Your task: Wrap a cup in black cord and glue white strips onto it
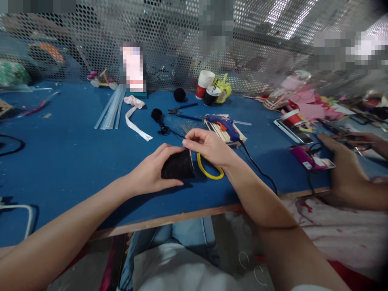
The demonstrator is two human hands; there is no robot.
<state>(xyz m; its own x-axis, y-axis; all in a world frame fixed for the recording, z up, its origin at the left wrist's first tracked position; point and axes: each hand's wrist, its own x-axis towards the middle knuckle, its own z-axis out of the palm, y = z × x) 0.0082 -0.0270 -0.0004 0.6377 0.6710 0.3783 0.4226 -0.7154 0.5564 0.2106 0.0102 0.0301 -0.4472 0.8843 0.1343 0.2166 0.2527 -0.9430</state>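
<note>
My left hand [157, 167] is wrapped round a black cup [178, 165] tipped on its side just above the blue table, its pale rim facing right. At that rim, my right hand [206, 146] is closed in a pinch on black yarn [174, 132]. The yarn trails back to a loose tangle and a small black yarn ball [157, 114]. Under my right wrist lies a yellow ring-shaped thing [211, 176], partly hidden by the hand. Beyond it, a blue glue gun [226, 126] rests on a bundle of pale sticks [216, 130].
Pliers [186, 113], another black ball [179, 95], stacked paper cups [206, 81] and a black-covered cup [211, 97] stand behind. Clear glue sticks [110, 111] and white ribbon [136, 125] lie left. Another person's hand [345, 161] is at right, near phones. A perforated metal screen [169, 52] bounds the back.
</note>
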